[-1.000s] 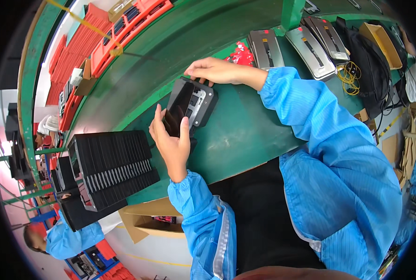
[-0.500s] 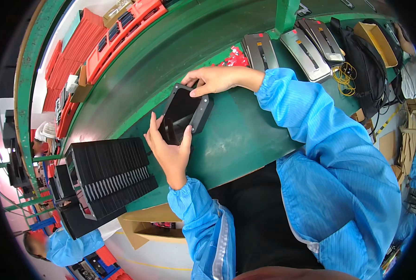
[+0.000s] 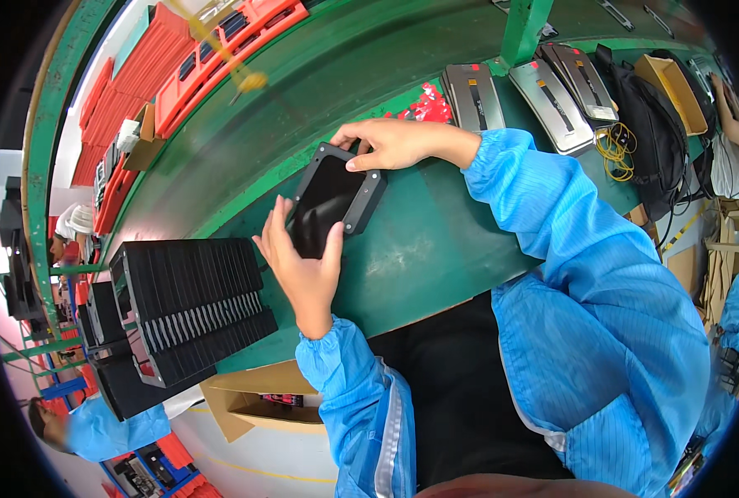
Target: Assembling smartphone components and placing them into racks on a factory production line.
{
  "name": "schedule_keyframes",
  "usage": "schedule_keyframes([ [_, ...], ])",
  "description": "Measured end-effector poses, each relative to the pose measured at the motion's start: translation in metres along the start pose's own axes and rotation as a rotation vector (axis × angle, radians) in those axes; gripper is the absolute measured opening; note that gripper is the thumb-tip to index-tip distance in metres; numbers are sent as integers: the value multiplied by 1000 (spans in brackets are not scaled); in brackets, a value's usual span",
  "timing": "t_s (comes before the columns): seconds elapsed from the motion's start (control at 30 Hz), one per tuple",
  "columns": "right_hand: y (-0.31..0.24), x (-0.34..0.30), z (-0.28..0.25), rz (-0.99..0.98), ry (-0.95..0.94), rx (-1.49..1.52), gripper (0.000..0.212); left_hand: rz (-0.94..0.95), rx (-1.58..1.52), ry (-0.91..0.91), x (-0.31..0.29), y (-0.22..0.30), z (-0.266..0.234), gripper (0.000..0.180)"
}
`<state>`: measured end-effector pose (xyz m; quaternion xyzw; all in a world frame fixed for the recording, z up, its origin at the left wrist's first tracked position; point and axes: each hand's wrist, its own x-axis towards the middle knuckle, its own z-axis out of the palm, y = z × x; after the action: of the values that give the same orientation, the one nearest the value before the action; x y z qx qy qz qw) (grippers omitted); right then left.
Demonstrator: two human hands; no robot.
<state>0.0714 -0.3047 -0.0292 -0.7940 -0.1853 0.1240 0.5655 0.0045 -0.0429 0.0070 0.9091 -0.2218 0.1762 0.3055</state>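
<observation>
A black rectangular device [image 3: 329, 189] with a glossy dark front and screwed end blocks lies at an angle over the green table. My right hand [image 3: 394, 143] grips its far end, the thumb on the top edge and the other fingers bent over the far side. At its near end is my left hand [image 3: 303, 270], palm up, the thumb against the right edge and the fingers along the left edge. What the left fingers do beneath is partly hidden.
A black slotted rack [image 3: 199, 311] stands at the left. Several grey metal casings [image 3: 549, 108], red scraps [image 3: 430, 105], a yellow cable coil [image 3: 617, 152] and a black bag [image 3: 653, 133] lie at the far right. A cardboard box [image 3: 265, 398] is below the table's near edge.
Both hands stay around the device with nearly the same grip. The view has shifted slightly, and a blurred yellow thing now hangs at the upper left.
</observation>
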Motion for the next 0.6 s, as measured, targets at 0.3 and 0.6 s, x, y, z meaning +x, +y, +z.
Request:
schedule_keyframes([
  [0.3, 2, 2, -4, -29, 6, -1, 46, -261, -124, -202, -22, -25, -33, 57],
  [0.6, -69, -12, -83, -439, 557, 746, 49, -188, -110, -343, -14, -28, -44, 53],
])
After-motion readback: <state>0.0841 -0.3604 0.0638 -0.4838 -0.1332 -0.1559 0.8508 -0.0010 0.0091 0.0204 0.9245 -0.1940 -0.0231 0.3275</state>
